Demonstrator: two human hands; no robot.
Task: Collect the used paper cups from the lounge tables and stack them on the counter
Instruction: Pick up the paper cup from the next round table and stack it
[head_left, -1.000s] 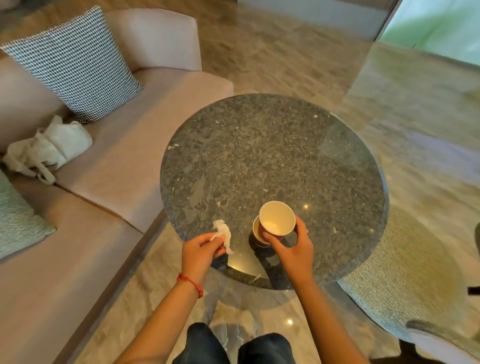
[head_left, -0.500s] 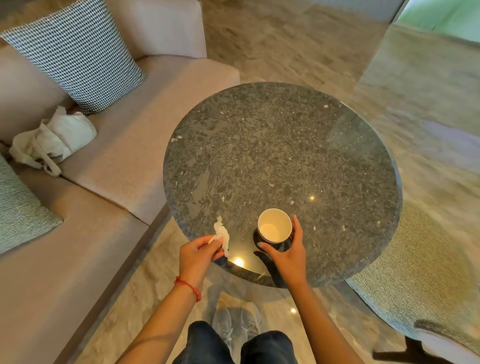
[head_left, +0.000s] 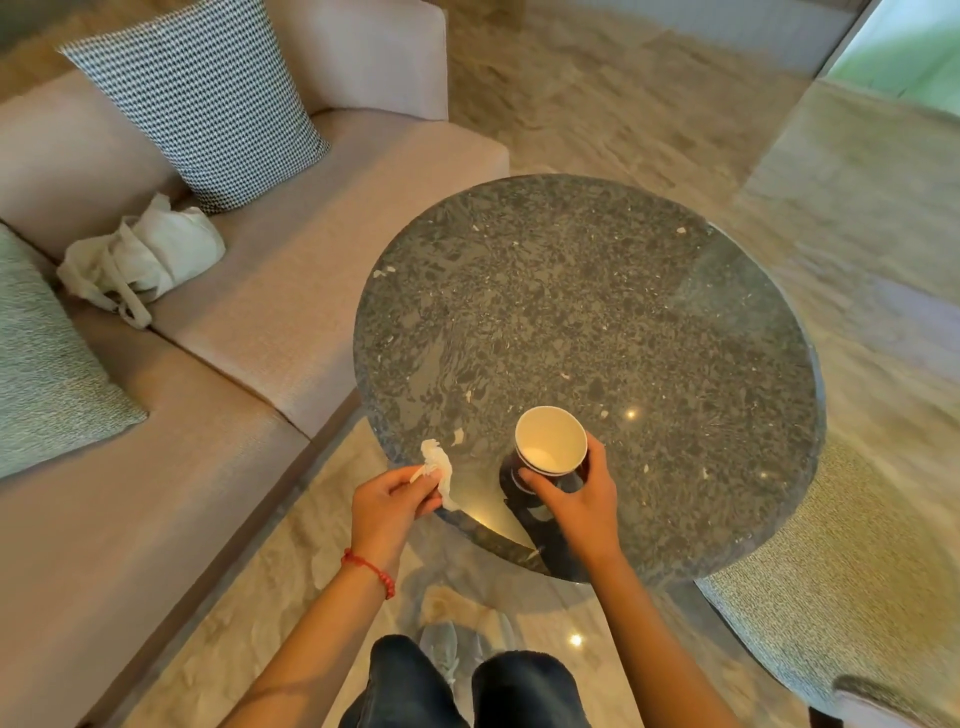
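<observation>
Cup base hidden by right hand, perhaps stacked.

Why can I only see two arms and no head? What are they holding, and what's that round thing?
The camera sits on a person's head and looks down, so you see what they see: their own arms, knees and shoes, but not their face.

The round thing is a dark speckled stone table. A few tiny pale scraps lie on it.

The right hand is wrapped around a paper cup. The cup is upright near the table's close edge, and looks empty inside.

The left hand, the one with a red bracelet, pinches a crumpled white tissue.

Beside the table is a beige sofa with a checked pillow and a pale cloth bag on it.
</observation>
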